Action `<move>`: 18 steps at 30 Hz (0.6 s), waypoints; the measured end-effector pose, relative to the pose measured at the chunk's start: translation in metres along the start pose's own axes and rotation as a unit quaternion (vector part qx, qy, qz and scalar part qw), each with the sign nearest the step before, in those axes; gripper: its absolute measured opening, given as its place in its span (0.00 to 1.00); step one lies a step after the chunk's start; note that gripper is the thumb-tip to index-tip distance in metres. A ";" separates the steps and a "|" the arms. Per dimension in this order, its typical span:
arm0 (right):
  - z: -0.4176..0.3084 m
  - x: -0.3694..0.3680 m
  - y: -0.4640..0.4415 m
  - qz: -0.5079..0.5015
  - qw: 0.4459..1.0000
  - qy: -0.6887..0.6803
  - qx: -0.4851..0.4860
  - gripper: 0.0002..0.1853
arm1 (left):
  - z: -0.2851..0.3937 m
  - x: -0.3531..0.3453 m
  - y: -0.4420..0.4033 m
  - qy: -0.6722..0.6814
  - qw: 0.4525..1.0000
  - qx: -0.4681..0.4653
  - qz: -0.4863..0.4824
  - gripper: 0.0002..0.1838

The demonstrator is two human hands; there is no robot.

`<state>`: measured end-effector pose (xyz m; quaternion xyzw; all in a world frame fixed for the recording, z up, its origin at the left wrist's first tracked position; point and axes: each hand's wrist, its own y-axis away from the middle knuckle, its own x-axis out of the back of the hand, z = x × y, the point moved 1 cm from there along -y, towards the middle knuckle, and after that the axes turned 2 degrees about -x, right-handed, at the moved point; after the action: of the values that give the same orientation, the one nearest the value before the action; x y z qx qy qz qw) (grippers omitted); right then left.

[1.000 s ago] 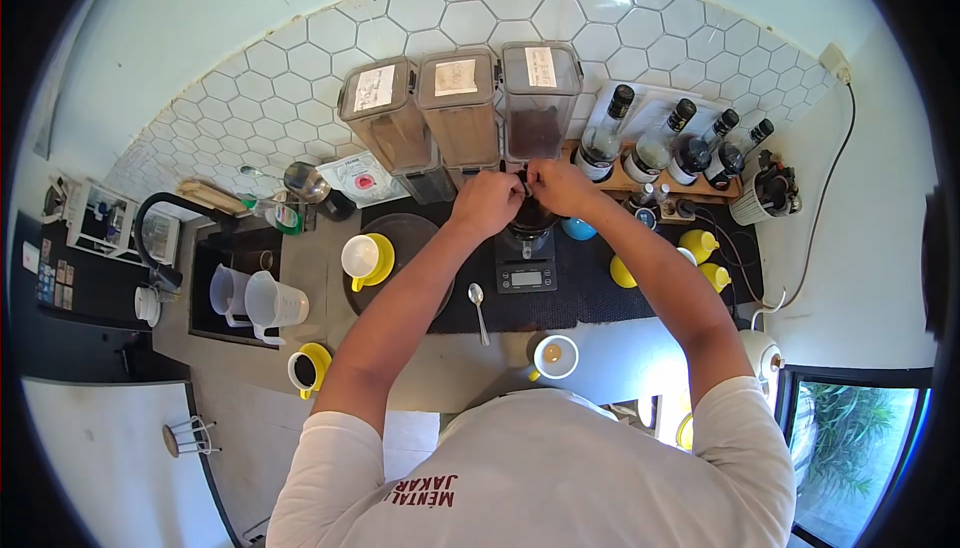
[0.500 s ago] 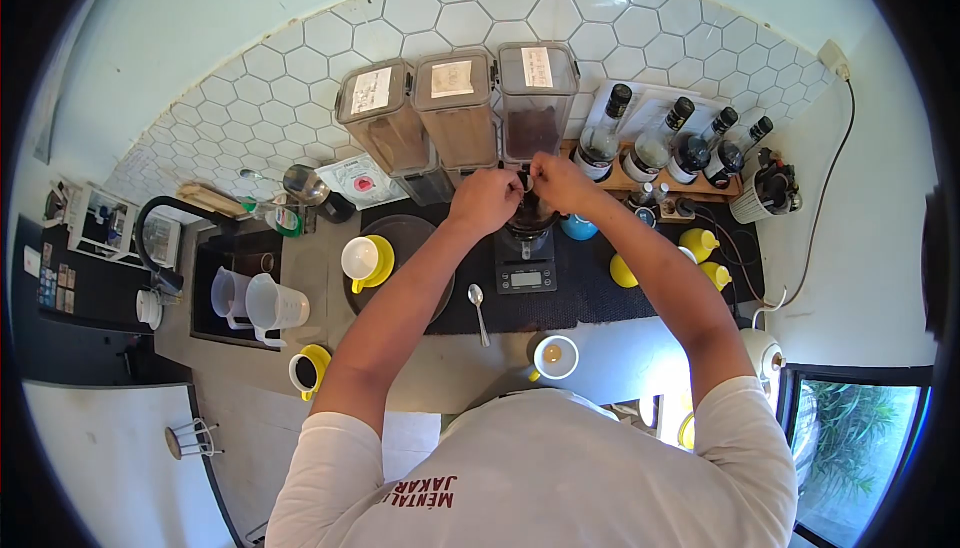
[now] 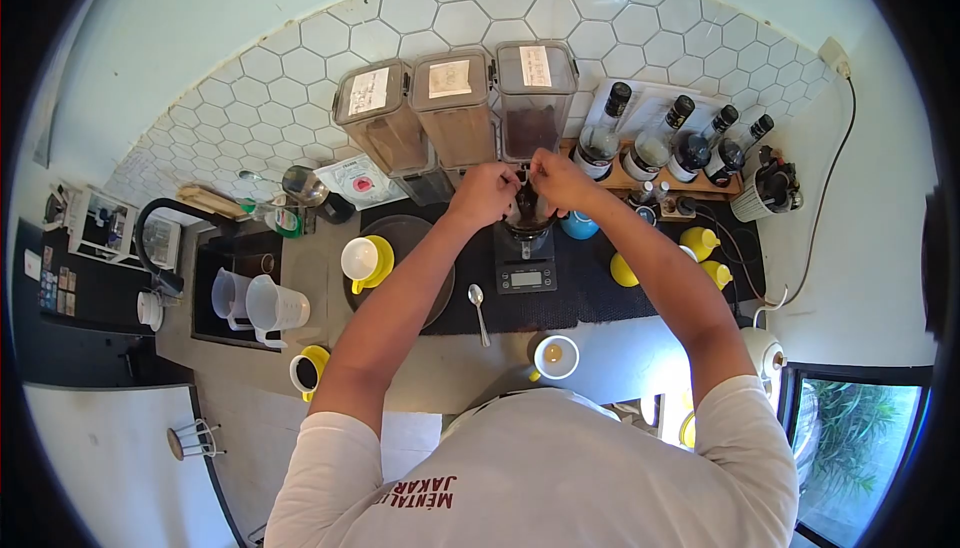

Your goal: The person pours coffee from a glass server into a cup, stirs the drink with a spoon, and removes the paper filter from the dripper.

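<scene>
My left hand (image 3: 487, 195) and my right hand (image 3: 562, 185) meet at the top of a dark see-through vessel (image 3: 527, 216), one on each side of its upper edge. Both have their fingertips pinched together; whatever sits between them is too small and dark to make out. Under the vessel is a black digital scale (image 3: 527, 278) with a lit display. A blue cup (image 3: 578, 226) is close by my right wrist. To the left of the scale lies a metal spoon (image 3: 480, 315) on the black mat (image 3: 450, 320).
Three lidded containers (image 3: 455, 113) stand behind my hands. Several bottles (image 3: 648, 151) line a wooden rack at right, near yellow cups (image 3: 700, 243). A white cup (image 3: 556, 357) with some liquid stands at the counter's front edge. Plastic jugs (image 3: 277, 305) are by the sink at left.
My hands have shifted very slightly at the top of the vessel, the left one a little upward. Everything else stays where it was.
</scene>
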<state>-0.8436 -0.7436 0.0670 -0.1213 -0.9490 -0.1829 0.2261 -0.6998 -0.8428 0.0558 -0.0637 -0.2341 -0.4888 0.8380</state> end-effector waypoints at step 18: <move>0.002 0.000 -0.007 0.012 0.992 -0.118 -0.033 0.05 | -0.003 -0.005 -0.010 0.216 0.971 0.099 -0.026 0.09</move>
<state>-0.8463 -0.7496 0.0632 -0.1608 -0.9609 -0.1964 0.1107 -0.7093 -0.8451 0.0499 0.1330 -0.0959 -0.4872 0.8578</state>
